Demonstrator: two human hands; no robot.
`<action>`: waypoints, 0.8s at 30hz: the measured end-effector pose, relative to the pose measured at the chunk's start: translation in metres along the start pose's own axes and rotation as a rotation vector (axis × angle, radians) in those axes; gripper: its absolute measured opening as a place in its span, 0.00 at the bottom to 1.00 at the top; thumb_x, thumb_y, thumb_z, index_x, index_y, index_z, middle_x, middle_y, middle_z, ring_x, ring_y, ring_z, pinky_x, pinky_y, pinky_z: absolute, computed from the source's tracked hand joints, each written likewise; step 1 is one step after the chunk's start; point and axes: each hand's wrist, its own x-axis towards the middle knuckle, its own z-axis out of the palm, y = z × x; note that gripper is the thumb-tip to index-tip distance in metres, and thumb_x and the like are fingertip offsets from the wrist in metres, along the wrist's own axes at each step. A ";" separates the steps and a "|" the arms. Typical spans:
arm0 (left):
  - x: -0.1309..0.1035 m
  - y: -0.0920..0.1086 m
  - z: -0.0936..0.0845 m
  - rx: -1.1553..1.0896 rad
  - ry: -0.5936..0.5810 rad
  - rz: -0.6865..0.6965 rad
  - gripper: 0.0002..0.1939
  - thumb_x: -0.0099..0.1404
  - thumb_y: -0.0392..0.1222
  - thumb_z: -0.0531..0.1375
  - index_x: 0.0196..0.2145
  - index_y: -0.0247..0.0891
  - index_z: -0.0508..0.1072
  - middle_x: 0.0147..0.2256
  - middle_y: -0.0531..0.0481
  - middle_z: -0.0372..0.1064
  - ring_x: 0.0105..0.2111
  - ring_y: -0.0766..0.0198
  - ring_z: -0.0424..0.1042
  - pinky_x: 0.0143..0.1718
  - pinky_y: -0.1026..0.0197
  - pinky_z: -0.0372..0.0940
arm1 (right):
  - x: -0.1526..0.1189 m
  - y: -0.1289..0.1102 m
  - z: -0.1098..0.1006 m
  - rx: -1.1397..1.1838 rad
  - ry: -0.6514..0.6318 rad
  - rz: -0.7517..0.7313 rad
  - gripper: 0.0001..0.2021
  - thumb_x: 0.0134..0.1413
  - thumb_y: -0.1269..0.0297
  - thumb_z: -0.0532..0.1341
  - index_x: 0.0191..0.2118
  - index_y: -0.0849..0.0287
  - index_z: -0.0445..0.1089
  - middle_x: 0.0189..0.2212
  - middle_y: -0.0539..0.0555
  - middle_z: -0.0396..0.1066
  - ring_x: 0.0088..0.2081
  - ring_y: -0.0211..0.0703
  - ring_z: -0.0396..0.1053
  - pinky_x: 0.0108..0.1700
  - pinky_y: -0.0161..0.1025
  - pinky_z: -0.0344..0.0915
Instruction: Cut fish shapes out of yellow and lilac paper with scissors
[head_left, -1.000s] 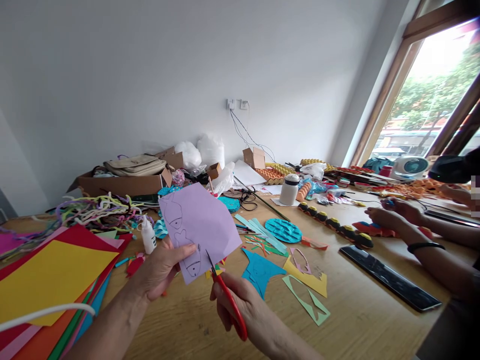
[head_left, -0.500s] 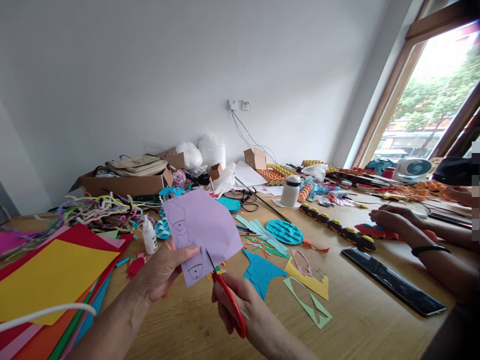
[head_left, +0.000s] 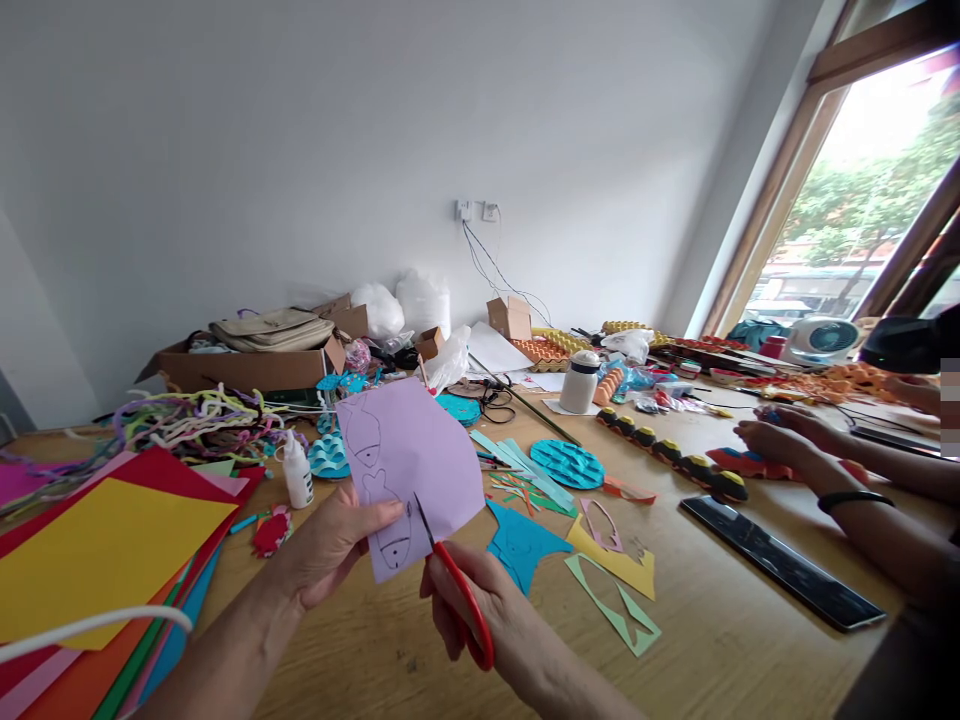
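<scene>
My left hand [head_left: 330, 545] pinches the lower left edge of a lilac paper sheet [head_left: 420, 455] with fish outlines drawn on it, holding it up above the wooden table [head_left: 720, 640]. Red-handled scissors [head_left: 457, 585] sit in my right hand [head_left: 487, 620], their blades pointing up into the sheet's bottom edge beside the lowest drawn fish.
A stack of coloured paper [head_left: 105, 560] lies at the left, with a white glue bottle [head_left: 298, 472] and a tangle of pipe cleaners [head_left: 187, 420] behind. Paper offcuts [head_left: 611, 575] and a black ruler [head_left: 780, 565] lie to the right. Another person's hands [head_left: 780, 440] work at the far right.
The lilac sheet has shifted slightly right and down in my left hand, and the scissor blades have advanced a little further into its lower edge.
</scene>
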 end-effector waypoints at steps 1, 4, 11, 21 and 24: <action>0.000 0.000 0.001 -0.001 -0.003 0.000 0.22 0.52 0.35 0.65 0.46 0.36 0.72 0.35 0.47 0.78 0.36 0.57 0.76 0.37 0.59 0.70 | 0.000 0.000 0.000 0.004 0.004 0.000 0.19 0.53 0.47 0.50 0.26 0.61 0.61 0.11 0.44 0.55 0.13 0.29 0.51 0.16 0.27 0.45; 0.000 -0.001 0.002 0.001 -0.009 0.006 0.21 0.51 0.35 0.66 0.44 0.36 0.73 0.35 0.47 0.78 0.36 0.57 0.76 0.36 0.60 0.70 | 0.002 0.006 0.001 0.038 0.014 -0.013 0.19 0.51 0.47 0.51 0.25 0.60 0.59 0.11 0.43 0.54 0.13 0.29 0.51 0.15 0.27 0.45; 0.002 -0.002 0.002 0.015 0.001 0.005 0.19 0.51 0.36 0.66 0.43 0.37 0.74 0.35 0.48 0.78 0.35 0.58 0.76 0.36 0.60 0.70 | 0.003 0.013 0.000 0.038 0.026 -0.042 0.18 0.51 0.48 0.51 0.24 0.59 0.58 0.10 0.42 0.53 0.12 0.29 0.51 0.14 0.27 0.46; 0.001 -0.007 0.002 -0.022 -0.084 -0.035 0.24 0.51 0.34 0.65 0.47 0.36 0.70 0.36 0.44 0.77 0.35 0.55 0.75 0.37 0.57 0.68 | 0.001 0.002 -0.002 0.033 -0.003 -0.009 0.22 0.53 0.43 0.49 0.26 0.61 0.60 0.11 0.44 0.55 0.14 0.30 0.51 0.17 0.28 0.47; 0.001 -0.008 0.003 -0.019 -0.086 -0.050 0.25 0.50 0.34 0.66 0.47 0.35 0.70 0.34 0.44 0.77 0.32 0.56 0.75 0.35 0.57 0.68 | 0.002 0.002 -0.002 0.055 -0.013 -0.019 0.23 0.53 0.43 0.49 0.27 0.61 0.60 0.11 0.44 0.55 0.14 0.30 0.52 0.17 0.29 0.47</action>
